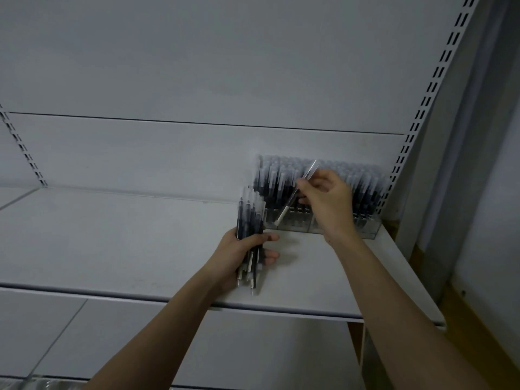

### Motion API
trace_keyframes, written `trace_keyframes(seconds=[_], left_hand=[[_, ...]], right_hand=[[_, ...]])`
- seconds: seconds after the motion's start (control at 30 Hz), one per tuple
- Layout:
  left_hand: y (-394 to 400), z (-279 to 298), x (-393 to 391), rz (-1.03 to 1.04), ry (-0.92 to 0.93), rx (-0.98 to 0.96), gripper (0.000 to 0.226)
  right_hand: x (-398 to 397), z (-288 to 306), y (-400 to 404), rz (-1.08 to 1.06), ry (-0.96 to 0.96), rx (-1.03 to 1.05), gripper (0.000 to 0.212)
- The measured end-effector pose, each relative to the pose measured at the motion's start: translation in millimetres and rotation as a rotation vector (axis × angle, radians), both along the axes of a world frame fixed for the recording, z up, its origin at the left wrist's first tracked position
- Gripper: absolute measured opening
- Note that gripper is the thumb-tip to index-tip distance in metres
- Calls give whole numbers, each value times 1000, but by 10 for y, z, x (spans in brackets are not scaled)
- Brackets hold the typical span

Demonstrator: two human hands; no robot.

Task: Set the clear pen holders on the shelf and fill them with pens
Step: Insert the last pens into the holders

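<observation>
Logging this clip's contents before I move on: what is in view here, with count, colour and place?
pen holders: clear, count unclear, back right of shelf against the back panel
pens in holders: many, dark with clear caps, standing upright
bundle of pens: one handful, dark and clear, in left grip
single pen: one, clear with white tip, tilted, tip down over the holders
shelf: one, white
slotted upright: white, right of the back panel
left hand: grips the bundle
right hand: pinches the single pen
</observation>
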State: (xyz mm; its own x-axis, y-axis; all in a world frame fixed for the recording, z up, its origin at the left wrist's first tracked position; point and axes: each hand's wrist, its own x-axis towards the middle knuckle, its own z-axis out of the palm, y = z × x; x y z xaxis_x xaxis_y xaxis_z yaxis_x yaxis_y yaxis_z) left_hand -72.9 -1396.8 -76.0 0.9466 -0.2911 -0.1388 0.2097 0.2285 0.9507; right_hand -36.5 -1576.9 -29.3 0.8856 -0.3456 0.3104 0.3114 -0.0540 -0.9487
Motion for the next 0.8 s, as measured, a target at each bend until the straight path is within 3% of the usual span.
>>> trace_keyframes(seconds=[0.17, 0.53, 0.7, 0.8], left_hand=[[-7, -5, 20, 25, -2, 14, 27], [-14, 11, 24, 28, -11, 20, 24], [-5, -5, 28, 25, -7, 34, 24], [1, -9, 38, 48, 15, 12, 20]], right_hand=[[151, 53, -28, -133, -118, -228, 19], [329, 9, 21, -132, -150, -342, 16], [365, -204, 85, -101, -33, -546, 16], [351, -328, 124, -99, 4, -557, 16]])
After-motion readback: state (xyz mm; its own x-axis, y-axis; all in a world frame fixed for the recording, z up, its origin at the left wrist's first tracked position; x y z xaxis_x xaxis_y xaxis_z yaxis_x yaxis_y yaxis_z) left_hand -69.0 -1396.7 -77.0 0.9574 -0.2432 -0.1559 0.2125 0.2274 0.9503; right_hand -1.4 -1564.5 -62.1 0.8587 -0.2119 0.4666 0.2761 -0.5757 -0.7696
